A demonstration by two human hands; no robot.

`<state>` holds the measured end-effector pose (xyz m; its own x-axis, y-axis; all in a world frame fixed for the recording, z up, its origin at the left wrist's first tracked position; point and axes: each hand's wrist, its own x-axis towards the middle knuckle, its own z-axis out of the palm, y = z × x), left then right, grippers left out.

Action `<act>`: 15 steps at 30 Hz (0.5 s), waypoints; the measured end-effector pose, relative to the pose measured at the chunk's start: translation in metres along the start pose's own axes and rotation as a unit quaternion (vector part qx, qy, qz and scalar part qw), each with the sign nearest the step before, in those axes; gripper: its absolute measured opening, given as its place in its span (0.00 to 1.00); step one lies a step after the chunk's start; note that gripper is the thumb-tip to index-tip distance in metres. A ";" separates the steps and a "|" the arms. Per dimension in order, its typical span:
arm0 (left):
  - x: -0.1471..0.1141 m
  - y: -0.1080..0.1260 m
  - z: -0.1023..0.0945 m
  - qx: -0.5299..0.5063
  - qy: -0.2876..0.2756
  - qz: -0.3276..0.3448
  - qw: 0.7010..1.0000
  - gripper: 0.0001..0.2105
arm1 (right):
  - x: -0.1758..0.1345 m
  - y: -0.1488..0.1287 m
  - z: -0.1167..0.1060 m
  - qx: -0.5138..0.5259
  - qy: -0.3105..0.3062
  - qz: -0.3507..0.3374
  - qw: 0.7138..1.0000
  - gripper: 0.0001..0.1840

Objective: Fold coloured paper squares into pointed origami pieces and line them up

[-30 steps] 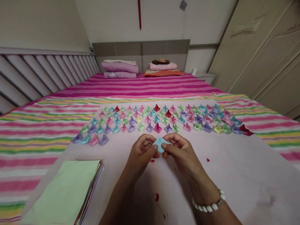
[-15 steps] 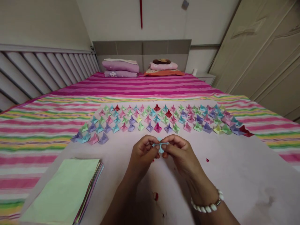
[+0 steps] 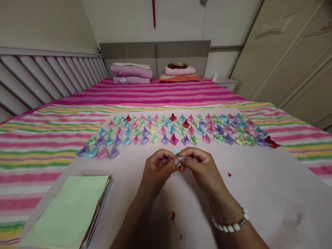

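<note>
Between my fingertips is a small light-blue folded paper (image 3: pixel 176 152), partly covered by the fingers and thumbs. My left hand (image 3: pixel 160 165) pinches its left side, thumb pressed against the forefinger. On the other side my right hand (image 3: pixel 199 165) pinches it the same way; a white bead bracelet (image 3: pixel 229 227) circles that wrist. Just beyond the hands stand rows of small folded paper boats (image 3: pixel 173 139) in pink, purple, green, blue, yellow and red. A stack of coloured paper (image 3: pixel 67 207), pale green on top, lies to the left of my left forearm.
A pale board (image 3: pixel 259 186) lies on a striped bedspread (image 3: pixel 33 138) under everything. Small red scraps (image 3: pixel 172 216) lie between my forearms, another red scrap (image 3: pixel 229 175) to the right. Folded bedding (image 3: pixel 131 71) sits by the headboard (image 3: pixel 129 52); a railing (image 3: pixel 52 74) runs along the left.
The light-blue paper has turned in my fingers: its flat edge and lower fan shape no longer show, and a pointed tip rises above the thumbs. Both hands stay in nearly the same place.
</note>
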<state>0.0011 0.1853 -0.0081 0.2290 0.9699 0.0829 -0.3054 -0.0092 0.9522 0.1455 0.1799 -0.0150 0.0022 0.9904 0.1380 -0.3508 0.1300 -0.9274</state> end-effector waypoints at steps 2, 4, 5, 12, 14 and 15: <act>0.000 0.001 0.001 -0.003 -0.017 0.008 1.000 0.06 | 0.000 0.000 -0.001 -0.001 -0.009 -0.006 1.000 0.07; 0.000 0.002 0.002 -0.002 -0.022 0.013 1.000 0.06 | -0.001 -0.001 -0.002 0.002 -0.023 -0.010 1.000 0.07; 0.000 0.002 0.002 0.004 -0.020 0.015 1.000 0.05 | -0.001 -0.001 -0.003 0.004 -0.032 -0.011 0.999 0.08; -0.001 -0.003 0.004 0.097 0.014 0.047 0.994 0.07 | 0.000 -0.003 0.000 -0.006 -0.004 -0.017 1.000 0.12; -0.001 -0.005 0.004 0.109 0.024 0.053 0.992 0.09 | 0.001 -0.003 0.000 -0.017 0.008 -0.026 0.999 0.14; -0.001 -0.005 0.005 0.106 0.026 0.051 0.993 0.10 | 0.001 -0.003 0.000 -0.022 0.013 -0.029 0.999 0.15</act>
<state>0.0070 0.1836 -0.0113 0.1577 0.9725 0.1716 -0.1210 -0.1534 0.9807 0.1467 0.1807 -0.0118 0.0454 0.9820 0.1833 -0.3076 0.1883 -0.9327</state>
